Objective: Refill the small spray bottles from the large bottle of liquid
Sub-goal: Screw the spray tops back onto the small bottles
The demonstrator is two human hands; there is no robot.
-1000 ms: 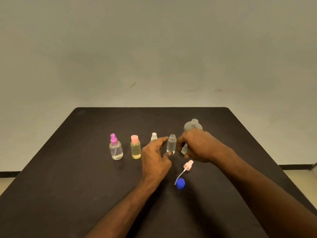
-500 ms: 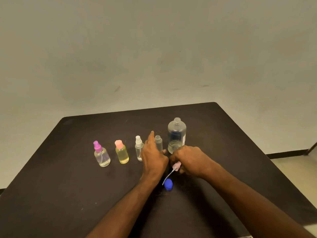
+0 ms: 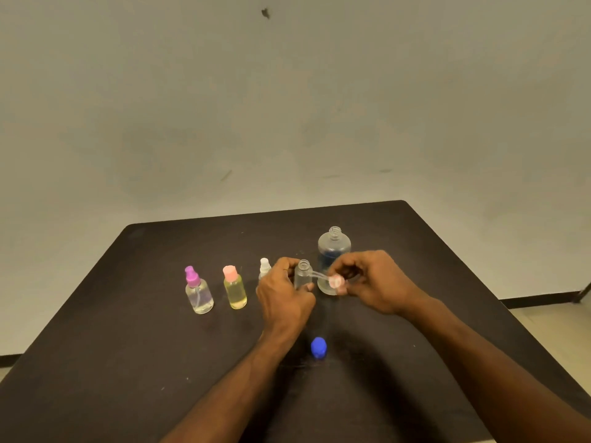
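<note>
While L hand [image 3: 283, 290] grips open bottle [image 3: 303, 276], R hand [image 3: 372, 284] pinches sprayer [image 3: 335, 282]

An uncapped small clear bottle [image 3: 302, 278] stands upright beside the open large bottle [image 3: 333, 251]; its pink spray top [image 3: 335, 282] is tilted, tube [image 3: 316, 275] at the small bottle's neck.

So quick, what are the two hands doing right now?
Left hand: grips the small open spray bottle on the table.
Right hand: pinches the pink spray pump, its tube pointing toward the bottle's neck.
</note>
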